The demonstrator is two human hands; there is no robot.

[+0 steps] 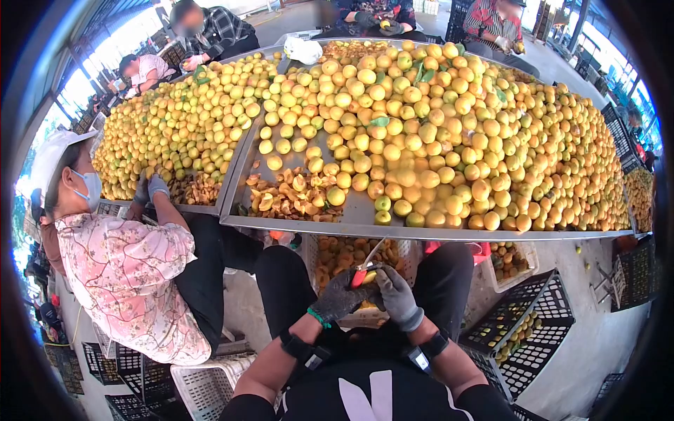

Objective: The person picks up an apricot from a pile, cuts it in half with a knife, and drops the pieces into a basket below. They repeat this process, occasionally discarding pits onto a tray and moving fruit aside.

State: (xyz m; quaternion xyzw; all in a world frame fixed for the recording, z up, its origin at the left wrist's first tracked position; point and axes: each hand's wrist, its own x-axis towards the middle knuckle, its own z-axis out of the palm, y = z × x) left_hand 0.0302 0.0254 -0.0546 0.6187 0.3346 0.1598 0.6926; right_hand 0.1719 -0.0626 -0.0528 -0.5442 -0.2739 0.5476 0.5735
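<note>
My left hand (pixel 335 297), in a dark, stained glove, is closed around a small knife (pixel 359 278) with a red handle. Its thin blade points up and away from me. My right hand (pixel 399 297), in a grey glove, meets the left one and pinches a yellow apricot (pixel 370 278) against the knife. The fingers partly hide the fruit. Just below and beyond my hands, between my knees, a crate (pixel 311 261) holds cut apricot pieces (pixel 337 256).
A metal-edged table (pixel 421 231) in front carries heaped whole apricots (pixel 449 140) and a pile of cut pieces (pixel 298 195). A co-worker (pixel 130 259) sits close on my left; others sit across. Black crates (pixel 540 316) stand right, a white crate (pixel 203 389) lower left.
</note>
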